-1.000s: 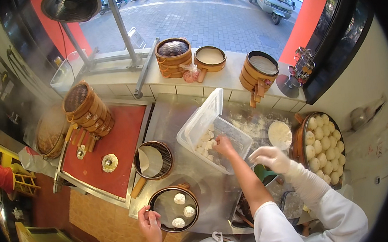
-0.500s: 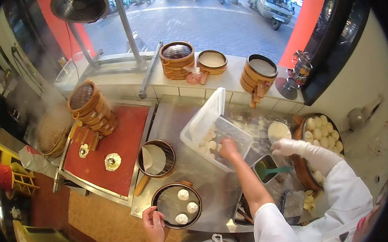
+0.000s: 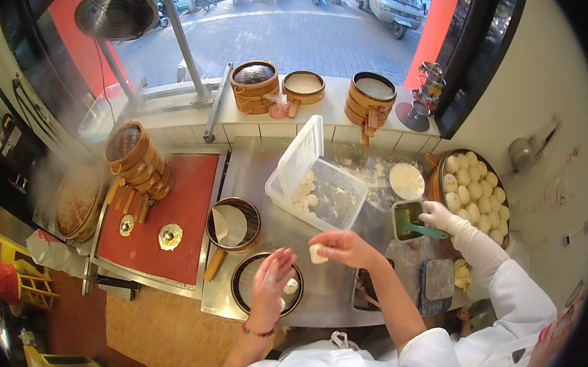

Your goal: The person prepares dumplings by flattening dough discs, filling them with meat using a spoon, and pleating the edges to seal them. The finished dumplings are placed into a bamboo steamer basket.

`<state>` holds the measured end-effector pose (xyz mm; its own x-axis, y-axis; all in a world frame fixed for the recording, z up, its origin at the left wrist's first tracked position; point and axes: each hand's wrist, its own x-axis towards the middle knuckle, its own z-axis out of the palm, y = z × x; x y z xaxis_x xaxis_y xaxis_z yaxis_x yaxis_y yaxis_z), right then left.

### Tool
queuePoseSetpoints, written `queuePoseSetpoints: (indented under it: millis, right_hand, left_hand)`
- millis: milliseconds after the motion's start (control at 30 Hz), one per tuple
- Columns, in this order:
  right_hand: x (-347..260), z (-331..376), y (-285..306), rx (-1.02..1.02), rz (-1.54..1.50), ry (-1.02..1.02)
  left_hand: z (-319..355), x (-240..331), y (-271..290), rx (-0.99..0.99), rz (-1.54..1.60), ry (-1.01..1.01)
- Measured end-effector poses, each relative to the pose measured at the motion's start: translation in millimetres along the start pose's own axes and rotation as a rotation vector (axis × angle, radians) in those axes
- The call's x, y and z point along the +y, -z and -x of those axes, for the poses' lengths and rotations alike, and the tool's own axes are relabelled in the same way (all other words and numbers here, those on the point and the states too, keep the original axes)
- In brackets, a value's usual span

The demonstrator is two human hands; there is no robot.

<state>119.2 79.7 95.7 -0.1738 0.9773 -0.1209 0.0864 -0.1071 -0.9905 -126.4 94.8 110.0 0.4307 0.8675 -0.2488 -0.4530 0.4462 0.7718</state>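
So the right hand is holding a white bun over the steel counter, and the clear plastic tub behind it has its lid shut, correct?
Not quite. The right hand does hold a white bun over the steel counter, but the clear plastic tub is open: its lid stands tipped up at the back, with buns visible inside. The head view shows it.

Both forearms reach forward from the lower edge. The left hand (image 3: 269,279) is raised, palm open, fingers spread. The right hand (image 3: 343,248) is curled, fingers pinched together, sleeve white at the elbow.
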Motion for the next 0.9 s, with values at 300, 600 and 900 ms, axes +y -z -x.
queuePoseSetpoints:
  millis: [300,600,900]
  right_hand:
    - [-31.3,69.0,-34.9,0.022,0.516,0.133]
    - [39.8,73.4,-54.8,0.724,0.456,0.12]
    - [56.4,78.4,-58.4,0.944,0.894,0.02]
  left_hand:
    - [4.2,-63.9,-17.8,-0.237,0.186,0.468]
    - [19.1,-108.1,-41.4,-0.249,0.107,0.524]
    - [26.5,-129.8,-59.8,-0.166,0.182,0.527]
